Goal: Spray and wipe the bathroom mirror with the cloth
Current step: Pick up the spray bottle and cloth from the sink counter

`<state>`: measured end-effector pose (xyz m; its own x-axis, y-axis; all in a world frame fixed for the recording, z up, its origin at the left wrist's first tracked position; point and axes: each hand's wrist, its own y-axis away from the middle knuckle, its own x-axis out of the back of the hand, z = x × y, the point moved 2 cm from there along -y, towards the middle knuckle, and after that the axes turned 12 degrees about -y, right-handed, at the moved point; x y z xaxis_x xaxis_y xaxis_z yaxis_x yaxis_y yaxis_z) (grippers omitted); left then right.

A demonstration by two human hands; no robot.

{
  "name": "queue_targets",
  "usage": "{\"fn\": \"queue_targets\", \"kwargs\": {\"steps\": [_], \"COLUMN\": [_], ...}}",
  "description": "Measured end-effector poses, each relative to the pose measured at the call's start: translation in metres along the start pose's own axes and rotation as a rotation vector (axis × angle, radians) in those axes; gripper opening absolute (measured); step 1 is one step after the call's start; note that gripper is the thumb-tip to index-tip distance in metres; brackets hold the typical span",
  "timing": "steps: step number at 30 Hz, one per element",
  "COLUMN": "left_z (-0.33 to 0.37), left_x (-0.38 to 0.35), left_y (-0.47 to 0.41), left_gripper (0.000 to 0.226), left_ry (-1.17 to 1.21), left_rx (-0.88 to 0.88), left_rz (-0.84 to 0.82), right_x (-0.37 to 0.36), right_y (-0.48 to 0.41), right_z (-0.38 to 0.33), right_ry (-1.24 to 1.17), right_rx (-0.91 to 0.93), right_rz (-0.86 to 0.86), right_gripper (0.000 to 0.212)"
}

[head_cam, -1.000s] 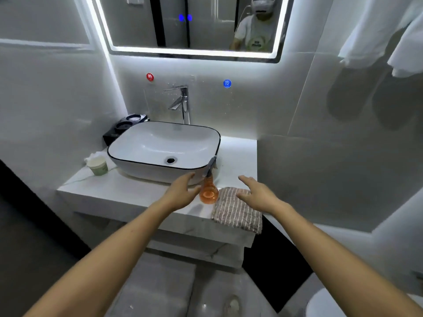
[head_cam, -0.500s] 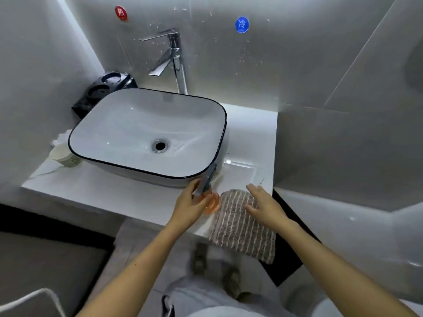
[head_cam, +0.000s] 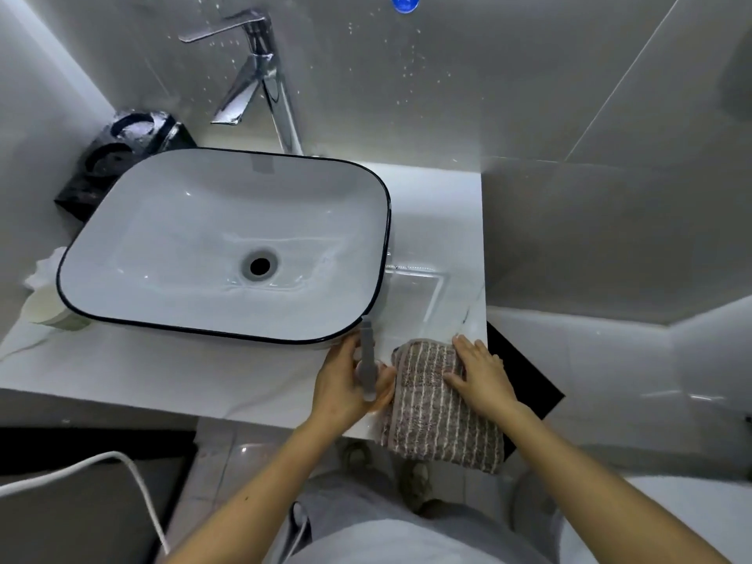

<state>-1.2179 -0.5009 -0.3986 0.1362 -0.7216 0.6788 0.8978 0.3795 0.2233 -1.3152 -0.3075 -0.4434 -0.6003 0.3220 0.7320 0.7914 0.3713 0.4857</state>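
While the left hand (head_cam: 346,386) curls round the spray bottle (head_cam: 367,360) near the tabletop's (head_cam: 162,372) front edge, the right hand (head_cam: 484,376) lies flat on the cloth (head_cam: 435,421) overhanging the front right corner. Bottle seems light, slick: hold its neck. Cloth, soft and limp: bunch it.

White marble-look counter (head_cam: 162,372). Basin (head_cam: 122,221), white with a dark rim, sits on it left of centre. Behind basin: chrome faucet (head_cam: 280,111). Behind basin's left corner: black holder (head_cam: 122,156). Left of basin, partly hidden by its rim: pale cup (head_cam: 44,309). Right front of basin: striped cloth (head_cam: 431,417), overhanging the counter's front edge. Between basin and cloth: bottle (head_cam: 367,360), touching cloth.
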Motion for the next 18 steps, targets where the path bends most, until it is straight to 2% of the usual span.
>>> {"fn": "queue_targets", "kwargs": {"steps": [5, 9, 13, 18], "left_z": [0.002, -0.005, -0.005, -0.001], "left_x": [-0.002, -0.012, -0.012, -0.012], "left_y": [0.004, 0.006, 0.009, 0.013], "left_gripper": [0.04, 0.051, 0.068, 0.076], "left_ry": [0.032, 0.115, 0.017, 0.136], "left_rx": [-0.049, -0.02, -0.007, -0.142], "left_rz": [0.033, 0.03, 0.103, 0.101], "right_x": [-0.001, -0.005, -0.005, 0.0], "right_y": [0.0, 0.0, -0.001, -0.002], "right_z": [0.002, 0.005, 0.004, 0.0], "right_ry": [-0.024, -0.035, -0.029, -0.019], "right_rx": [0.017, 0.023, 0.032, 0.022], "right_rz": [0.014, 0.019, 0.033, 0.078], "right_gripper": [0.066, 0.066, 0.067, 0.066]}}
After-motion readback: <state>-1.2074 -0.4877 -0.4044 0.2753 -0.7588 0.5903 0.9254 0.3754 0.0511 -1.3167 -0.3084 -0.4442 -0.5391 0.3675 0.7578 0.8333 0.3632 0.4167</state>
